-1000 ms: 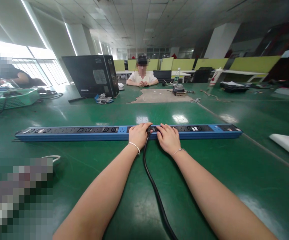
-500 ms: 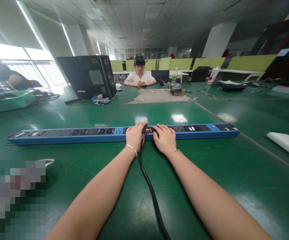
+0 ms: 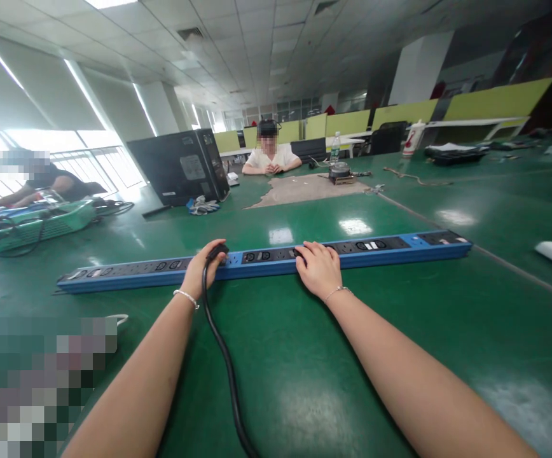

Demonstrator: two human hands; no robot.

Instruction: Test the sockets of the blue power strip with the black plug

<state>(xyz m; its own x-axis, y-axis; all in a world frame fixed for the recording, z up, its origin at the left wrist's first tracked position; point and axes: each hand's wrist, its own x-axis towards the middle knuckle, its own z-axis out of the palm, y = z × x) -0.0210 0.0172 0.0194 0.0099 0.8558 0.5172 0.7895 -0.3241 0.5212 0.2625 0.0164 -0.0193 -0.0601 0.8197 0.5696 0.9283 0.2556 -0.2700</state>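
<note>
"Where does the work lie, by the clock?"

"With twelve straight ahead of me: a long blue power strip lies across the green bench at twelve, its left end between ten and eleven, its right end between one and two."

"And your hands?"

"My left hand, at eleven, has its grip clamped on a black plug over the strip, just beside the brighter blue socket section. A thick black cable trails from it toward me at six. The face of the plug is hidden, so I cannot tell whether it touches the strip. My right hand, between twelve and one, rests on top of the strip, thumb and fingers a little apart, clasping nothing that I can see."

"What makes for good handling here?"

"In my judgement, a hold on the plug's body, never on the cable. Its face should sit square to the strip before any pressure, with slack in the cable so its weight cannot twist the plug. The right hand does best bearing down evenly, since the glossy bench could let the strip skate. Any push or pull should run straight, without rocking."

"Who else is in view?"

"A person in a white top, seated across the bench at twelve, hands together."
</note>
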